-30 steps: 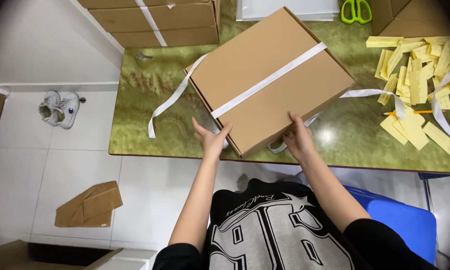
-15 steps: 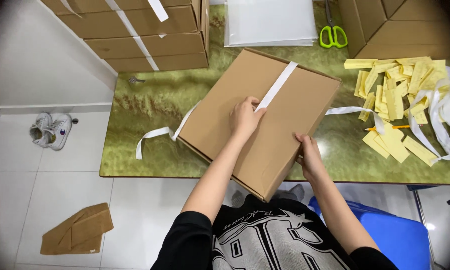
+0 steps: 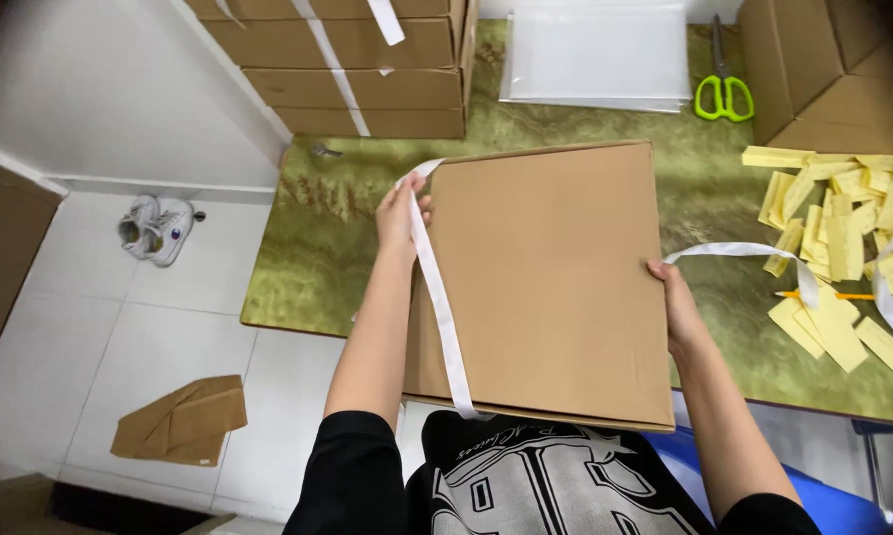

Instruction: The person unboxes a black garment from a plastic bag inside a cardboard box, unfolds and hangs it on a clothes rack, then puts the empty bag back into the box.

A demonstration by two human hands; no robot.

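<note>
I hold a large flat brown cardboard box (image 3: 551,282) up over the front edge of the green table (image 3: 328,248). My left hand (image 3: 402,213) grips the box's left edge near its far corner. My right hand (image 3: 676,309) grips the right edge about halfway along. A white strap (image 3: 439,297) runs down the left side of the box, under my left hand, and another white strap end (image 3: 754,255) trails off to the right onto the table.
Stacked brown boxes with white straps (image 3: 357,69) stand at the table's back left, more boxes (image 3: 823,64) at the back right. Clear plastic sheets (image 3: 595,54), green-handled scissors (image 3: 724,94) and several yellow paper strips (image 3: 843,238) lie on the table. Shoes (image 3: 156,226) and folded cardboard (image 3: 179,421) lie on the floor.
The box has been turned and lifted toward me, so a plain face now shows. My left hand moved from the box's middle to its left edge; the strap now lies along that side.
</note>
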